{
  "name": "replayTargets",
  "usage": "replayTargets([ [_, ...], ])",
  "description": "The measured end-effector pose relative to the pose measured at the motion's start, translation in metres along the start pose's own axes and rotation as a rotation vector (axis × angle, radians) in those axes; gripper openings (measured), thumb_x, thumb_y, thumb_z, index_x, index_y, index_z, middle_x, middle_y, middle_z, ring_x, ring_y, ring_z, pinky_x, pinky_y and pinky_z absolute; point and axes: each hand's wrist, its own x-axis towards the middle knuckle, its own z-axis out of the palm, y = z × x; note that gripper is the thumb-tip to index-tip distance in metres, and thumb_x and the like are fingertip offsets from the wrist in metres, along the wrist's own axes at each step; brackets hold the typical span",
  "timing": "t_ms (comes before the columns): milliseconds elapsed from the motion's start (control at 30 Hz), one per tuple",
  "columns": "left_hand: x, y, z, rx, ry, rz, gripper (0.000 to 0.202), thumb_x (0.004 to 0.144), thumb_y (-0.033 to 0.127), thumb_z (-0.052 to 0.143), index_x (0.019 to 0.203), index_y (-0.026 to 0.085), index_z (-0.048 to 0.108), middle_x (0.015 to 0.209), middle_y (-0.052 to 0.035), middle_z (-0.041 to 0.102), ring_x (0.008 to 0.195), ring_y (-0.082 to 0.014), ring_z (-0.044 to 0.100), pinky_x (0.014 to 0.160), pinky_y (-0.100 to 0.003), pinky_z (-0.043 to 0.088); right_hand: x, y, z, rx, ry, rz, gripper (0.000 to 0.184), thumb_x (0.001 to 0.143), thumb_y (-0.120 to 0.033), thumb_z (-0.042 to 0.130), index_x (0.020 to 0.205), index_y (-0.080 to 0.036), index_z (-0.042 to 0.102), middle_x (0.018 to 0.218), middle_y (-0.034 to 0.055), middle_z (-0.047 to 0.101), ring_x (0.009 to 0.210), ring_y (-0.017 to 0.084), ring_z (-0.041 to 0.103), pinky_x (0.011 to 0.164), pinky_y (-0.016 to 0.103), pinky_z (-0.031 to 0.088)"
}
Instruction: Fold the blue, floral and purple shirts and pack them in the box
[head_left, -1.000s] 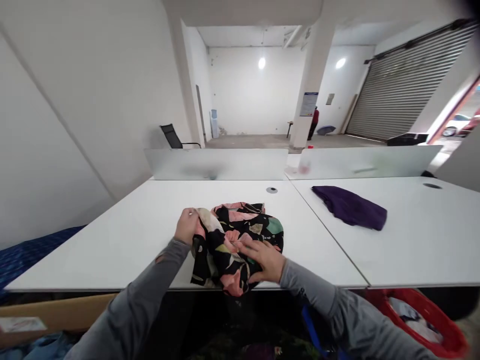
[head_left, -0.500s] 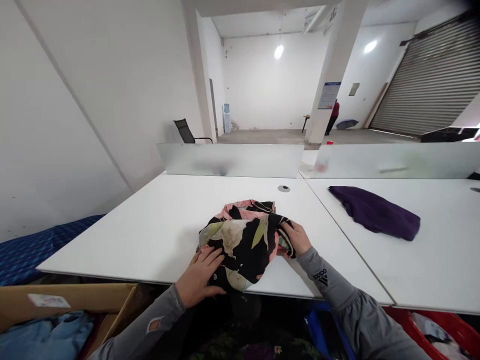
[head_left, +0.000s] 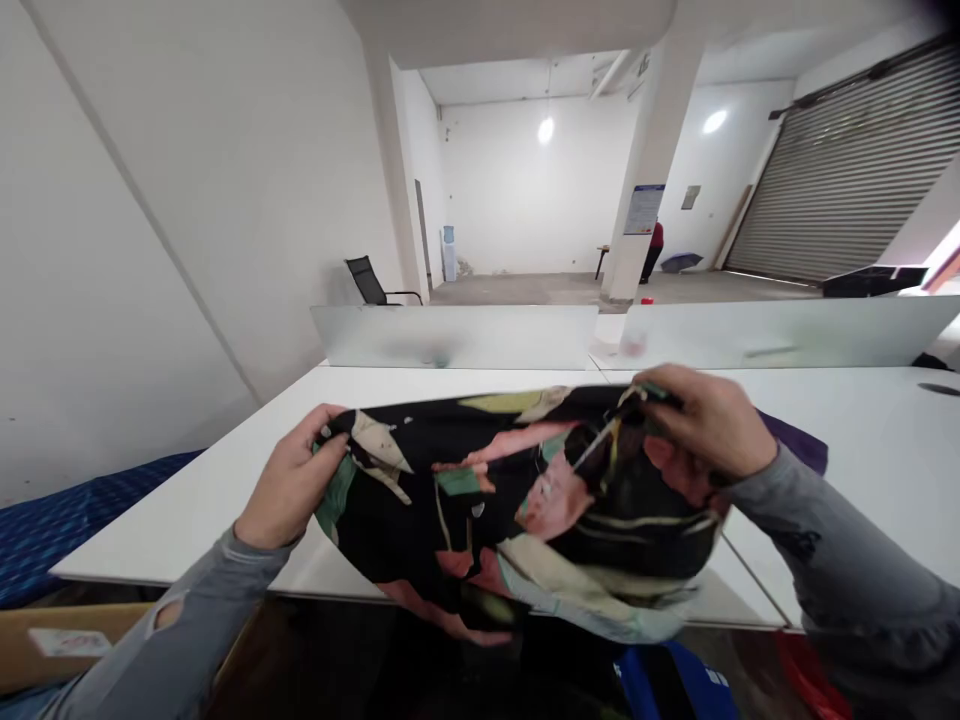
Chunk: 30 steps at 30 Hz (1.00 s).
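A black floral-print garment (head_left: 457, 510), with pink, cream and green shapes on it, hangs stretched between my hands above the front of the white table. I cannot tell what kind of garment it is. My left hand (head_left: 289, 480) pinches its upper left corner between thumb and fingers. At the upper right, my right hand (head_left: 705, 420) grips bunched fabric along the top edge. The lower part sags in loose folds past the table's front edge, slightly blurred on the right.
The white table (head_left: 180, 520) has frosted dividers (head_left: 465, 335) along its back. A folded purple cloth (head_left: 799, 440) lies partly hidden behind my right arm. Below the edge are a cardboard box (head_left: 71, 640), a blue item (head_left: 679, 680) and something red (head_left: 810, 675). A person (head_left: 652, 255) stands far back.
The garment was crumpled on the table under both hands. Now it is lifted and spread wide, my left hand having moved left and up, my right hand right and up.
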Motion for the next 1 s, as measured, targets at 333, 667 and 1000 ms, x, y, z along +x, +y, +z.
replayTargets([
  [333, 0.139, -0.020, 0.057, 0.485, -0.019, -0.050, 0.018, 0.080, 0.032, 0.051, 0.087, 0.018, 0.060, 0.084, -0.0044, 0.063, 0.086, -0.0222, 0.059, 0.080, -0.032, 0.045, 0.089, 0.063, 0.084, -0.368, -0.075, 0.330, 0.031, 0.088, -0.034, 0.049, 0.108, -0.018, 0.067, 0.108, 0.0125, 0.067, 0.089, 0.025, 0.061, 0.073, 0.033, 0.042],
  [667, 0.009, -0.096, 0.111, 0.630, -0.486, 0.139, 0.053, 0.083, 0.057, 0.051, 0.121, 0.020, 0.052, 0.120, -0.0126, 0.057, 0.109, -0.0278, 0.056, 0.092, -0.041, 0.044, -0.021, 0.051, 0.203, 0.129, -0.444, 0.223, 0.052, 0.072, -0.043, 0.071, 0.118, -0.019, 0.064, 0.116, 0.0084, 0.067, 0.099, 0.023, 0.063, 0.084, 0.030, 0.047],
  [1000, -0.006, -0.138, 0.086, 0.540, -0.567, -0.165, 0.012, 0.080, 0.025, 0.048, 0.082, 0.022, 0.058, 0.082, -0.0037, 0.064, 0.086, -0.0223, 0.061, 0.082, -0.036, 0.046, -0.030, 0.091, 0.208, -0.075, -0.283, 0.457, 0.029, 0.083, -0.010, 0.040, 0.091, -0.014, 0.068, 0.095, 0.0111, 0.065, 0.084, 0.021, 0.061, 0.079, 0.032, 0.045],
])
